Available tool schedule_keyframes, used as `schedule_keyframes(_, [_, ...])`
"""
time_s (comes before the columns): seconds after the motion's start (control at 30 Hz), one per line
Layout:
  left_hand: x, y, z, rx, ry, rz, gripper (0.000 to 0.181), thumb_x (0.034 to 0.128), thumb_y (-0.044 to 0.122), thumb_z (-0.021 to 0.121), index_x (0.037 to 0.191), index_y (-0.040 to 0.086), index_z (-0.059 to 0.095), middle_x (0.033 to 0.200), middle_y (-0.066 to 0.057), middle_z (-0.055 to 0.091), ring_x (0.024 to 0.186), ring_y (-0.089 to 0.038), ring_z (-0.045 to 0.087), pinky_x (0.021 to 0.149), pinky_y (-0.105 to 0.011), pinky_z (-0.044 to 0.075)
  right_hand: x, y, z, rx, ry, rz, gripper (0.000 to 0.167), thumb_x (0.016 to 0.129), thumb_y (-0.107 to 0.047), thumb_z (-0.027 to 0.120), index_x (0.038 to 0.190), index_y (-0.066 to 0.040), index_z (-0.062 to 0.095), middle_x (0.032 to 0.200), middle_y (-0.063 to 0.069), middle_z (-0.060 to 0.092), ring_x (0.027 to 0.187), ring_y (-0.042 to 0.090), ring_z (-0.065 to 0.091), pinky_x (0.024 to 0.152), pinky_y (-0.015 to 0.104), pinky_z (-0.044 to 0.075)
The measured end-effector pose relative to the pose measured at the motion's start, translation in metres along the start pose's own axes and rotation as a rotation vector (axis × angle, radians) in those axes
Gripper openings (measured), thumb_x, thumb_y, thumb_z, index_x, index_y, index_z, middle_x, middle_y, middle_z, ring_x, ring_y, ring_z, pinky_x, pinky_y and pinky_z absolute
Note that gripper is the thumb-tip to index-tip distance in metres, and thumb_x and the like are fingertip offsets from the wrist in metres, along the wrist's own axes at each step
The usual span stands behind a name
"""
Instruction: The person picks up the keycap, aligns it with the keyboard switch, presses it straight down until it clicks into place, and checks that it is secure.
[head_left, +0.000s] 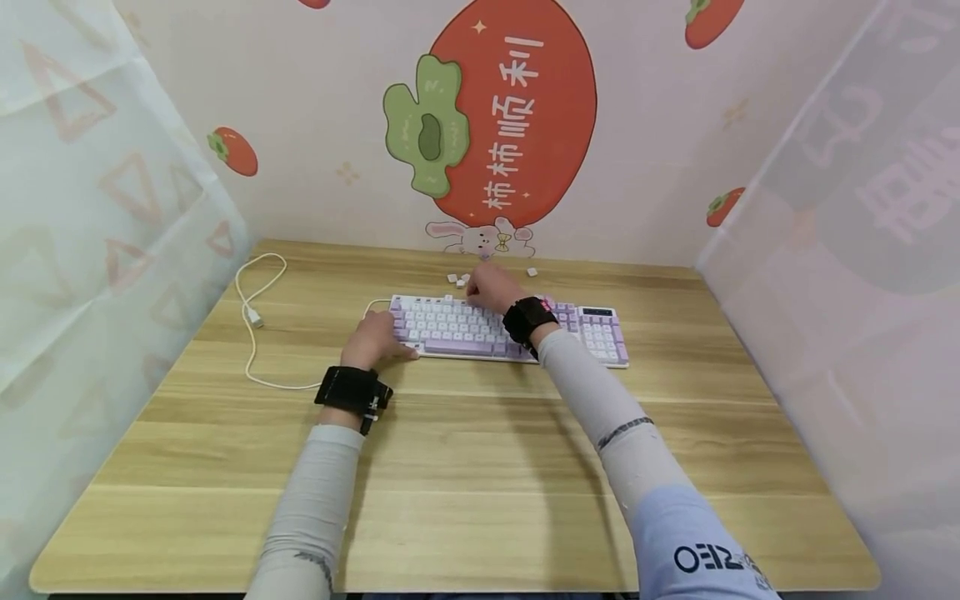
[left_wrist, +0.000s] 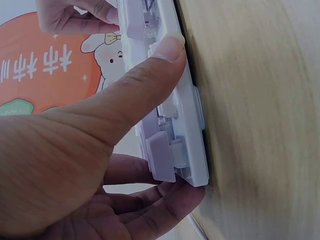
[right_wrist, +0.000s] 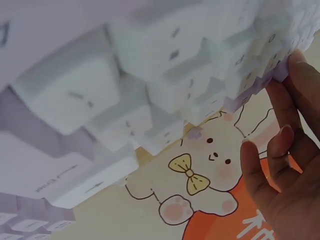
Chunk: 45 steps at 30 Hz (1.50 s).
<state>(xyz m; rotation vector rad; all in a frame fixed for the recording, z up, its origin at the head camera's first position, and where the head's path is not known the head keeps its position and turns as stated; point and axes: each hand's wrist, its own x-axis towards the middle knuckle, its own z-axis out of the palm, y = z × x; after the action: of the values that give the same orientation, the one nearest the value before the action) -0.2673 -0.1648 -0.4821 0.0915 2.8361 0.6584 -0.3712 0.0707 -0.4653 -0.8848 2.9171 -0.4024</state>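
Blue sleeve [head_left: 678, 533] is slanting from lower right, right hand [head_left: 493, 287] pinching a purple keycap [right_wrist: 281, 71], left hand [head_left: 371, 340] gripping the keyboard [head_left: 453, 329].

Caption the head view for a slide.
Left grip holds a white-and-purple keyboard, right grip at its far edge, loose white keycaps beyond.

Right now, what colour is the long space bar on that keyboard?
Light purple. The space bar on the keyboard shows best in the head view.
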Motion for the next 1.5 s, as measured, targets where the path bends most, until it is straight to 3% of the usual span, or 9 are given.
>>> schedule_keyframes(0.13, [0.000,-0.001,0.003,0.005,0.009,0.012,0.078,0.0783,0.029,0.089,0.129,-0.018,0.052,0.129,-0.033,0.056,0.121,-0.044,0.050,0.108,-0.053,0.042,-0.001,-0.003,0.004,-0.047,0.024,-0.003,0.008,0.094,-0.015,0.074,0.089,-0.011,0.078,0.083,0.003,0.066,0.077,0.018,0.056,0.074,0.031,0.048])
schedule_keyframes(0.23, [-0.001,-0.003,0.004,0.006,0.012,0.013,0.078,0.0772,0.030,0.089,0.127,-0.018,0.053,0.127,-0.033,0.057,0.118,-0.043,0.050,0.107,-0.053,0.043,0.000,-0.001,0.007,-0.020,0.029,-0.021,0.007,0.094,-0.014,0.074,0.091,-0.010,0.079,0.084,0.003,0.066,0.079,0.018,0.056,0.076,0.031,0.048])
schedule_keyframes(0.57, [0.000,-0.002,0.001,0.001,0.012,0.021,0.077,0.0779,0.029,0.089,0.127,-0.018,0.053,0.126,-0.032,0.057,0.118,-0.043,0.049,0.107,-0.053,0.043,0.003,0.017,0.004,0.238,-0.045,0.005,0.009,0.097,-0.009,0.068,0.095,-0.005,0.076,0.088,0.006,0.066,0.082,0.021,0.056,0.079,0.030,0.047])
schedule_keyframes(0.73, [-0.001,-0.001,-0.001,0.008,0.008,0.019,0.077,0.0779,0.029,0.089,0.126,-0.018,0.053,0.124,-0.031,0.058,0.116,-0.042,0.050,0.106,-0.052,0.043,0.002,0.017,-0.002,0.291,-0.082,0.011,0.010,0.097,-0.007,0.067,0.099,-0.002,0.076,0.093,0.009,0.069,0.085,0.021,0.057,0.082,0.031,0.050])
schedule_keyframes(1.03, [-0.001,0.001,0.000,0.008,0.013,0.013,0.077,0.0778,0.029,0.089,0.128,-0.017,0.053,0.126,-0.031,0.058,0.117,-0.041,0.050,0.107,-0.052,0.043,0.002,0.011,-0.004,0.210,-0.071,0.036,0.009,0.094,-0.009,0.071,0.099,-0.005,0.078,0.095,0.008,0.071,0.085,0.021,0.059,0.084,0.034,0.052])
schedule_keyframes(1.37, [0.002,-0.002,0.005,-0.005,0.007,0.003,0.083,0.0765,0.030,0.090,0.131,-0.018,0.050,0.131,-0.033,0.054,0.116,-0.040,0.049,0.107,-0.052,0.043,-0.004,0.001,0.001,0.104,-0.027,0.069,0.007,0.093,-0.012,0.073,0.090,-0.008,0.078,0.087,0.005,0.070,0.078,0.019,0.059,0.078,0.033,0.052])
schedule_keyframes(1.5, [0.001,-0.003,0.004,-0.007,0.017,0.014,0.079,0.0771,0.029,0.089,0.127,-0.018,0.051,0.127,-0.033,0.053,0.114,-0.040,0.049,0.105,-0.052,0.044,-0.003,-0.002,0.000,0.105,-0.028,0.091,0.007,0.094,-0.012,0.072,0.090,-0.008,0.078,0.086,0.005,0.069,0.078,0.019,0.059,0.076,0.032,0.050])
